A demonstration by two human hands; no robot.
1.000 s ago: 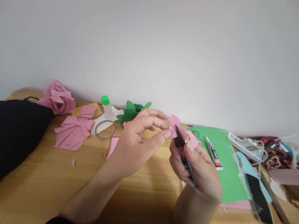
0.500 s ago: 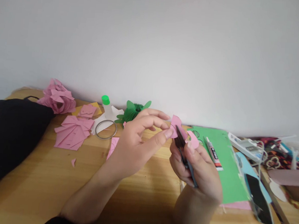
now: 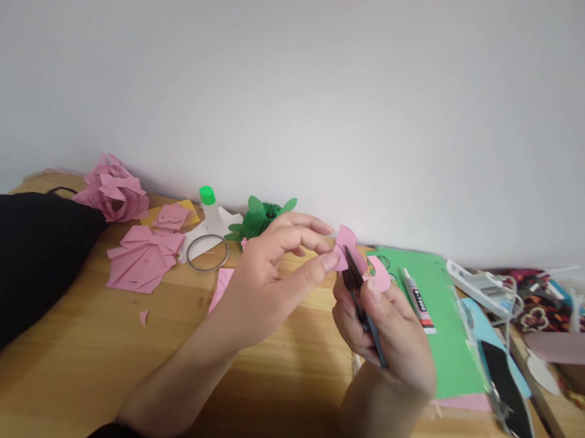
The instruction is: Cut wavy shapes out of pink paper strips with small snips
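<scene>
Soft light; wall palest mid-frame; clutter right edge smeared.

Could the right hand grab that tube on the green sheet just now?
Probably not without freeing some fingers: the right hand holds the dark snips. The way looks open, though; the tube lies close by on the green sheet, nothing covering it.

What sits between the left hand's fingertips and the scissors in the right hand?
The pink paper piece. The head view shows it pinched by the left hand, with the scissors in the right hand overlapping it at the blades.
</scene>
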